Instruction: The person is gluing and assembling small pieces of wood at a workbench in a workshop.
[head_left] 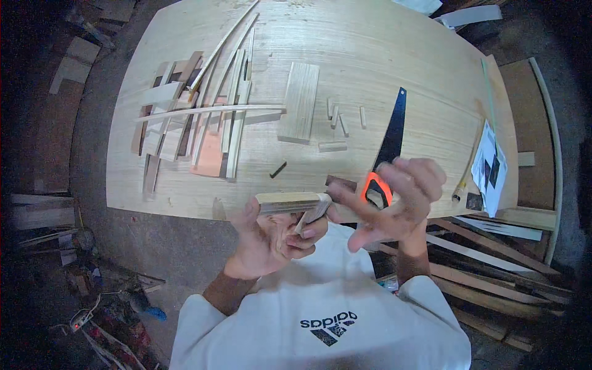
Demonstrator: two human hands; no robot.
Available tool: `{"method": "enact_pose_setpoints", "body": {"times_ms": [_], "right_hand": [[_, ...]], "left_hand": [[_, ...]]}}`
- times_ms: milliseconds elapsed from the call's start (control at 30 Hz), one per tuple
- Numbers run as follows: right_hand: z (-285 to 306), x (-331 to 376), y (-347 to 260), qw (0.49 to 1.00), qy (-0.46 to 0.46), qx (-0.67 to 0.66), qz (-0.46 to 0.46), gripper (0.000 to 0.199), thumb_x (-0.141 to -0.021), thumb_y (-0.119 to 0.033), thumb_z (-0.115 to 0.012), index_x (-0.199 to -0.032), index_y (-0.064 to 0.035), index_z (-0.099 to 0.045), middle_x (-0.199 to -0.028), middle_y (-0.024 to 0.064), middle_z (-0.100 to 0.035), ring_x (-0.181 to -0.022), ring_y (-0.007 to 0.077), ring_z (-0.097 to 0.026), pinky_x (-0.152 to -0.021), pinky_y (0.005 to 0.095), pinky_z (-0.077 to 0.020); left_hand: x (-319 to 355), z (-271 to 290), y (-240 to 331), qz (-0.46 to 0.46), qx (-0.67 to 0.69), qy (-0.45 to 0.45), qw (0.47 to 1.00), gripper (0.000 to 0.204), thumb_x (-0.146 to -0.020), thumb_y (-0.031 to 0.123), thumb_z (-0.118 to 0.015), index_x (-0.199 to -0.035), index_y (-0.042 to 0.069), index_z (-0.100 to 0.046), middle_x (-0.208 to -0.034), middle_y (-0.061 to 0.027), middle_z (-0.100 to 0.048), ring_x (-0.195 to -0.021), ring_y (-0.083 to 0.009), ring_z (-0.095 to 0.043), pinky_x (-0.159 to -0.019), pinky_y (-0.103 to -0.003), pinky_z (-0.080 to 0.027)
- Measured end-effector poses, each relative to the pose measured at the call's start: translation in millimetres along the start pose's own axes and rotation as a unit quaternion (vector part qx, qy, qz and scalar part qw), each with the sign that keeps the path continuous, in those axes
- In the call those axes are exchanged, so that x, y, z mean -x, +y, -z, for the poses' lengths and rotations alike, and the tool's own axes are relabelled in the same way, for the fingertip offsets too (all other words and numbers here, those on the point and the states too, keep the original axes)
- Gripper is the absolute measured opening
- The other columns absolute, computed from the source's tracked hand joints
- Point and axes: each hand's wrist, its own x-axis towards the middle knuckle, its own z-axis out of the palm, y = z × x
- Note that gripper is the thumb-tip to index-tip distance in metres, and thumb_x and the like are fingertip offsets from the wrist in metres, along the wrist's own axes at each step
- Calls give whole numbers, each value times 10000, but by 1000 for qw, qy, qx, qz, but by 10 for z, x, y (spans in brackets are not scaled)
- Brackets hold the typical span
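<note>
My left hand [262,237] is closed round a small wooden piece [287,199] at the table's near edge. The piece has a long flat bar with a shorter part angled down at its right end; my fingers hide some of it. To the right, my right hand [401,206] is raised with its fingers spread and holds nothing. Its fingertips come near the right end of the wooden piece, but I cannot tell whether they touch. Behind that hand lies a handsaw [393,132] with a dark blade and orange-black handle, its handle partly covered.
A pale wooden table [246,166] spans the view. Thin strips [228,108] and offcuts pile up at left. A flat board [300,102], several small sticks [335,117] and a dark sliver [279,170] lie mid-table. A printed sheet [489,166] is at right; long planks [481,290] lie below.
</note>
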Motion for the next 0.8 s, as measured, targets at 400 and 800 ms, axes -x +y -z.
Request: {"method": "enact_pose_setpoints", "body": {"times_ms": [400, 800], "right_hand": [[-195, 64, -121, 957, 52, -266, -104, 655, -918, -689, -346, -1020, -209, -780, -1243, 186, -510, -1016, 305, -486, -847, 391, -453], [-92, 157, -217, 875, 20, -397, -276, 845, -910, -741, -204, -958, -121, -776, -1292, 184, -428, -1122, 300, -440, -955, 432, -374]], "left_hand": [[-1, -89, -28, -35, -19, 51, 998, 1166, -661, 897, -482, -1262, -100, -430, -920, -43, -466, -617, -13, -315, -489, -146, -262], [18, -76, -31, -83, -291, 103, 948, 887, -524, 393, -835, -1245, -30, -540, -1165, -76, -616, -930, -94, -570, -757, -212, -458]]}}
